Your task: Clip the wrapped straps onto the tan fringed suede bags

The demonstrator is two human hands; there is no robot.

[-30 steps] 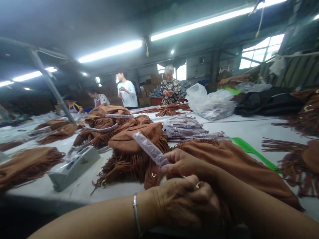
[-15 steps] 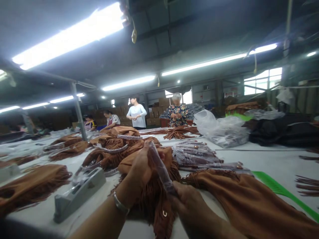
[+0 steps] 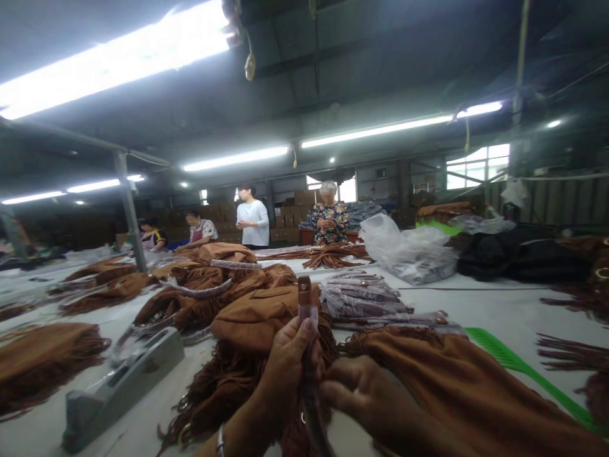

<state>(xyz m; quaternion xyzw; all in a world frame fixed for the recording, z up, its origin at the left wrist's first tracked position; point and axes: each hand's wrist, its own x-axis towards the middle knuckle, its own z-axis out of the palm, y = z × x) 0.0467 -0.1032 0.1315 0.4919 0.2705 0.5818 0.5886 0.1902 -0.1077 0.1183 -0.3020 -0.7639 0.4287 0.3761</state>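
Note:
A brown leather bag strap (image 3: 304, 297) stands upright before me, its bare upper end showing a small metal stud. Clear plastic film wraps the strap just below that end. My left hand (image 3: 290, 362) is closed around the strap, thumb on the front. Close beside its lower part is my right hand (image 3: 359, 390), fingers curled inward; whatever they pinch is hidden. Behind my left hand lies a brown fringed suede bag (image 3: 259, 317). Another brown suede piece (image 3: 428, 368) spreads over the table to the right of my hands.
A grey tape dispenser (image 3: 124, 387) stands at left, near a fringed bag (image 3: 47, 355). Plastic-wrapped straps (image 3: 364, 295) lie beyond my hands. To the right are a green comb-like tool (image 3: 518, 365), a clear plastic bag (image 3: 409, 251) and black fabric (image 3: 518, 254). Several people are across the room.
The strap has turned from slanted to nearly upright, and its bare studded end now shows. My left hand has slid below that end. The view has shifted rightward.

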